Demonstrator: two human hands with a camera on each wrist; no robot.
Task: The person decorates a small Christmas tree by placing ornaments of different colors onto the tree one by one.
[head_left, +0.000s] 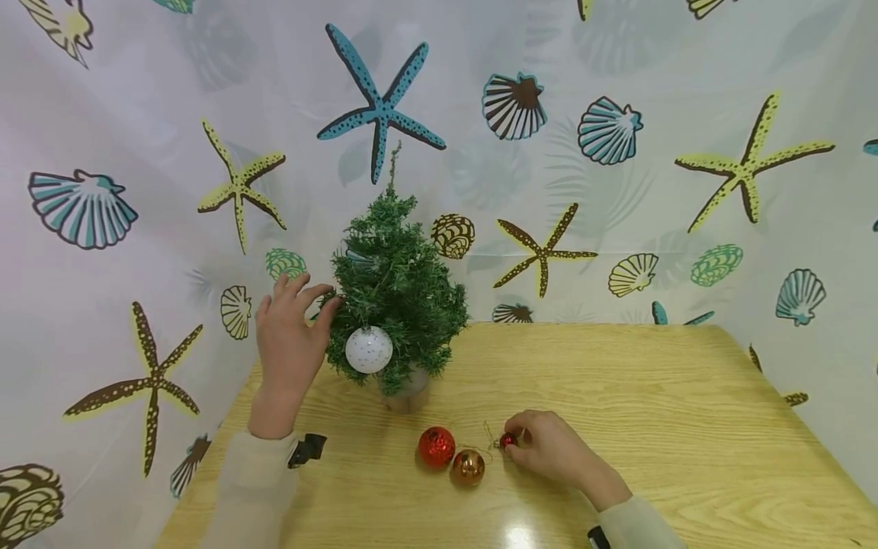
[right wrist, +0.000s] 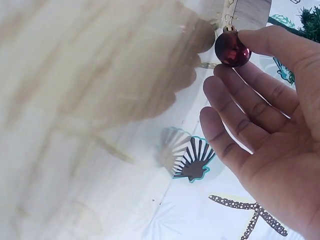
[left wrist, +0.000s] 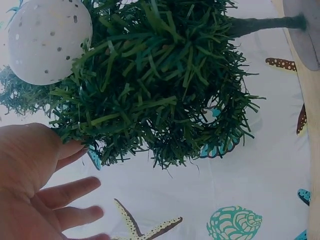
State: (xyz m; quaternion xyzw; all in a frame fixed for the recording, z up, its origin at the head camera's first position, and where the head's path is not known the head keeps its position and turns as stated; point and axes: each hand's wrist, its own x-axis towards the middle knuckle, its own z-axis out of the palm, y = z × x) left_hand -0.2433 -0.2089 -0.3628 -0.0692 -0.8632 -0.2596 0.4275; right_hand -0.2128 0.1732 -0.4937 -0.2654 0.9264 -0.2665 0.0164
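Observation:
A small green artificial Christmas tree stands on the table, with a white speckled bauble hanging low on its front. At the tree's left edge my left hand pinches a branch between thumb and index finger; the other fingers are spread, and the fingertips are partly hidden by needles in the left wrist view. My right hand pinches a small dark red bauble by thumb and fingertips, low over the table. A gold hanging loop shows on its cap.
A larger red bauble and a gold bauble lie side by side on the wooden table, left of my right hand. Behind the table hangs a white curtain printed with starfish and shells.

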